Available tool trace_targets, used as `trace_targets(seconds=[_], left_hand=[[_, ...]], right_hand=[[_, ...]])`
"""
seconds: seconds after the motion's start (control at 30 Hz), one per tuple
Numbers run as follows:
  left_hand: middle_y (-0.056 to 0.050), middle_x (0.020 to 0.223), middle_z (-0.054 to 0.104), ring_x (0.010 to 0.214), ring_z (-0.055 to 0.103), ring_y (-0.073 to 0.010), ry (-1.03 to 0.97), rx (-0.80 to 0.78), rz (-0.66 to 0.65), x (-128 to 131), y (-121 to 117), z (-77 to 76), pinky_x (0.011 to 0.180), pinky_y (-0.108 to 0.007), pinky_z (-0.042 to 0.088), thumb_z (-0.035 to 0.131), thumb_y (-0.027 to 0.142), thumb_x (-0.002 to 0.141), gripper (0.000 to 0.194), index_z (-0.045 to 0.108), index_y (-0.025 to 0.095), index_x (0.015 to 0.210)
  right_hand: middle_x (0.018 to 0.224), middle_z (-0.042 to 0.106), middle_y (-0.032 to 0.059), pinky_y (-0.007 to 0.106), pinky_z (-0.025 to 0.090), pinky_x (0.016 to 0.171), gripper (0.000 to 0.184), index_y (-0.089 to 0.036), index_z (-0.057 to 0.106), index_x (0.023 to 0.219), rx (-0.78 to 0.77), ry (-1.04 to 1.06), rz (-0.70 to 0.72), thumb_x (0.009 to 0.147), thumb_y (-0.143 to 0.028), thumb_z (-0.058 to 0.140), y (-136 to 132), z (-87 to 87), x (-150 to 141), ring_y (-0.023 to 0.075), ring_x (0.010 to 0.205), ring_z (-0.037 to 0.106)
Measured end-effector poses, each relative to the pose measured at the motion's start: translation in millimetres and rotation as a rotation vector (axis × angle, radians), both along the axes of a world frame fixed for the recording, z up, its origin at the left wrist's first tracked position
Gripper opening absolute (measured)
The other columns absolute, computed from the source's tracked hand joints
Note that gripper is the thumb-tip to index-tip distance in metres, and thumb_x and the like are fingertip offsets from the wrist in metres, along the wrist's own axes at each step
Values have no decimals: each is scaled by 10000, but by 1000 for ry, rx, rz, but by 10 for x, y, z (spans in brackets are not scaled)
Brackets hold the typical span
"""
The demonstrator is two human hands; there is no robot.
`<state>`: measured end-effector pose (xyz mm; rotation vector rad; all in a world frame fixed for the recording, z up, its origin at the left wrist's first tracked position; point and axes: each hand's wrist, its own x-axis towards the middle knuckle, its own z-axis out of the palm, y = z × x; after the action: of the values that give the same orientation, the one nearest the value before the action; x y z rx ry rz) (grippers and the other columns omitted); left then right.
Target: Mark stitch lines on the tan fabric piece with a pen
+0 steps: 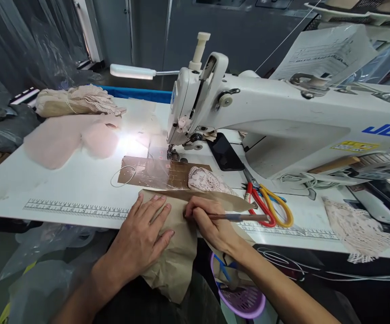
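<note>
My left hand [147,229] lies flat with fingers spread on a creased brown sheet [177,265], perhaps kraft paper, that hangs over the table's front edge. In my right hand [211,220] is a slim brown pencil-like stick [238,217], its inner end meeting the sheet beside my left fingers. The fist hides that tip. Just beyond the sheet lies a piece of pale pink lace [206,177]. Scissors with red and yellow handles [275,204] rest to the right of my right hand.
A white sewing machine [248,103] stands behind, with a black phone [225,152] by its base. Pink fabric [60,139] and a tied lace bundle [76,101] lie at left. More lace [360,229] sits at right. A purple basket [245,303] is below the edge.
</note>
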<state>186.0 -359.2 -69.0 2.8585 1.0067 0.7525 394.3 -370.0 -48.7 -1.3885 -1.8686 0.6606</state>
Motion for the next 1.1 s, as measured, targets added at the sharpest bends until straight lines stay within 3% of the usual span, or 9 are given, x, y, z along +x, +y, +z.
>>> trace_targets(seconds=[0.53, 0.67, 0.8, 0.97, 1.1], left_hand=[[-156, 1317, 594, 1248, 543, -273, -25, -12, -13, -6, 8, 5, 1094, -554, 414, 485, 296, 965, 390, 564, 89, 1286], [-149, 1321, 594, 1252, 537, -266, -31, -12, -10, -5, 5, -7, 1106, -546, 401, 482, 300, 968, 385, 565, 94, 1283], [-146, 1320, 595, 1253, 536, -266, -36, -18, -13, -7, 4, -20, 1113, -544, 391, 483, 308, 968, 390, 565, 96, 1284], [-144, 1329, 590, 1256, 535, -262, -37, -17, -12, -6, 1, -30, 1114, -535, 390, 472, 311, 974, 388, 570, 100, 1285], [-144, 1323, 595, 1252, 539, -263, -35, -16, -6, -7, -4, -30, 1114, -534, 389, 473, 312, 975, 386, 577, 98, 1279]], right_hand=[[542, 521, -8, 278, 346, 529, 263, -213, 522, 641, -41, 34, -172, 847, -234, 359, -9, -4, -27, 155, 542, 495], [543, 518, -5, 283, 332, 525, 255, -211, 518, 631, 48, -14, -281, 833, -234, 363, -19, -28, -17, 154, 525, 477], [508, 495, -9, 280, 327, 514, 276, -215, 475, 561, 61, 4, -279, 812, -215, 359, -30, -41, -17, 140, 485, 449], [560, 537, -7, 278, 343, 533, 250, -206, 548, 657, 58, -54, -243, 832, -234, 371, -15, -26, -31, 149, 527, 488], [504, 469, -14, 285, 323, 512, 256, -217, 458, 566, 107, -63, -304, 805, -209, 368, -30, -37, -38, 141, 481, 431]])
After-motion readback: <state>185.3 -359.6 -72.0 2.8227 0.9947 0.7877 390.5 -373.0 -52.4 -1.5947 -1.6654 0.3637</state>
